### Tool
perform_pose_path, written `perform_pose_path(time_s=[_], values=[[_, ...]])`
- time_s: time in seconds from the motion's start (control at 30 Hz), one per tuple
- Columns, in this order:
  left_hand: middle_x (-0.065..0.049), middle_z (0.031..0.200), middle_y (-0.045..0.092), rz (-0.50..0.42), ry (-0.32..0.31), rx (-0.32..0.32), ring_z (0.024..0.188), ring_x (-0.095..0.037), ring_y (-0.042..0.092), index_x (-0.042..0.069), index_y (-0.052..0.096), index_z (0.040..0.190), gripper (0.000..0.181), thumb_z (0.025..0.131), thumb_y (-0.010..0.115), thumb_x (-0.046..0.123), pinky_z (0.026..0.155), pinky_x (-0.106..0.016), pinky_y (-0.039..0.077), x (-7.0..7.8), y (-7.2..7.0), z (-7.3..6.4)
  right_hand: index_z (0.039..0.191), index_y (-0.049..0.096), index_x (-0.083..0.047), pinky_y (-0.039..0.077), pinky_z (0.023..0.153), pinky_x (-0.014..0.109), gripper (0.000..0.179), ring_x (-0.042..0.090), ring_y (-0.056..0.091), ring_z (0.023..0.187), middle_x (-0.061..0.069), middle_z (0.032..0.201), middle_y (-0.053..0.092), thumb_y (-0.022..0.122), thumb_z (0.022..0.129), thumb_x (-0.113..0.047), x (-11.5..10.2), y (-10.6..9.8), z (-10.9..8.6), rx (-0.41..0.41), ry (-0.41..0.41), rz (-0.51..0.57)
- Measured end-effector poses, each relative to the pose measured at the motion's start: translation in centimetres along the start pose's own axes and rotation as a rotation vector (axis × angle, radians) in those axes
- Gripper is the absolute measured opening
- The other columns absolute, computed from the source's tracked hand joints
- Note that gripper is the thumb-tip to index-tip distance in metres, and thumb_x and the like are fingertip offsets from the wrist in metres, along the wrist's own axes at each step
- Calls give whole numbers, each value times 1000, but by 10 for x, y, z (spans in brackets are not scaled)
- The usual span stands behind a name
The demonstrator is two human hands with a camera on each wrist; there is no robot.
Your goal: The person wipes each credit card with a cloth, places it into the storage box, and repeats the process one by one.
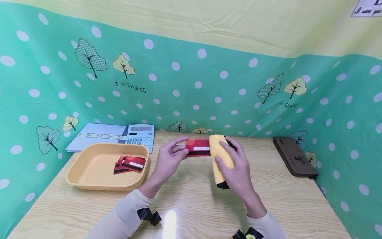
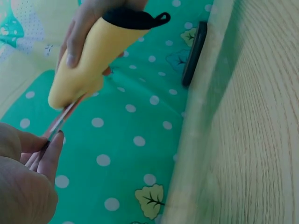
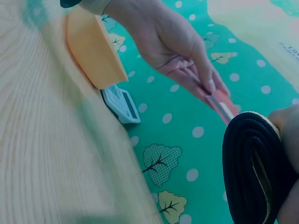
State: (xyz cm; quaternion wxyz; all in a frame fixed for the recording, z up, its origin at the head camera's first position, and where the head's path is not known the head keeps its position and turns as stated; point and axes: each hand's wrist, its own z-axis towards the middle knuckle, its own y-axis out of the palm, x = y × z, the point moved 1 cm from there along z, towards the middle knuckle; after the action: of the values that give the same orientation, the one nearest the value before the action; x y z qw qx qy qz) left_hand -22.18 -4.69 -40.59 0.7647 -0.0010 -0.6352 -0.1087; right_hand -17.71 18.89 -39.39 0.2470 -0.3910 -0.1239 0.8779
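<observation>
My left hand [image 1: 168, 159] pinches a red bank card [image 1: 197, 148] with a white strip and a dark band between thumb and fingers. In the head view the card's far end meets the side of a soft yellow pouch [image 1: 218, 162] with black ends. That pouch is held tilted above the table by my right hand [image 1: 235, 166], thumb and fingers wrapped about it. The left wrist view shows the card [image 2: 58, 122] edge-on, its tip right at the pouch [image 2: 88, 56]. Folded dark layers at the pouch's end [image 3: 250, 163] show in the right wrist view.
An orange plastic basin [image 1: 89, 179] on the left holds several red cards [image 1: 131, 164]. Behind it lie a blue calculator [image 1: 141, 136] and a pale folder [image 1: 98, 134]. A brown zip case [image 1: 293, 157] lies at the right, by the green polka-dot curtain [image 1: 334, 142].
</observation>
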Motion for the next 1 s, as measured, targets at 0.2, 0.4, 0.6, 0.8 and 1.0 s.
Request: perform_pose_path(time_s=[0.2,0.4,0.6,0.8,1.0], values=[[-29,117,73,-57,-16,-39,105,-23,77,2,60,141,47,95,63,-8,92,-35,64,0,3,-2,137,67,-16,41,103,2,54,32,54,139,13,152,53,80,87,0,5,3,-1,-3,0,-9],[-31,120,71,-89,-28,-63,110,-33,74,3,59,142,49,95,62,-10,94,-37,64,2,6,-5,138,67,-16,43,101,1,55,32,55,136,14,152,53,80,87,0,5,7,-3,-10,8,-4],[-29,121,71,-78,-51,-73,110,-33,74,3,57,143,49,96,62,-8,94,-38,63,2,10,-7,138,67,-17,43,100,2,57,32,59,133,14,151,54,81,86,1,2,14,-6,-23,-20,-14],[-27,123,72,-74,-39,-93,115,-41,71,4,57,144,48,97,61,-8,96,-40,62,0,12,-8,138,66,-17,48,94,6,57,31,63,126,12,151,54,81,86,-1,-4,20,-9,-44,-39,-13],[-29,127,69,-85,-32,-120,113,-32,74,3,58,142,47,97,61,-9,98,-40,62,-3,13,-9,138,66,-17,54,93,14,56,28,62,127,9,153,52,81,86,-4,-12,25,-13,-86,-36,-20]])
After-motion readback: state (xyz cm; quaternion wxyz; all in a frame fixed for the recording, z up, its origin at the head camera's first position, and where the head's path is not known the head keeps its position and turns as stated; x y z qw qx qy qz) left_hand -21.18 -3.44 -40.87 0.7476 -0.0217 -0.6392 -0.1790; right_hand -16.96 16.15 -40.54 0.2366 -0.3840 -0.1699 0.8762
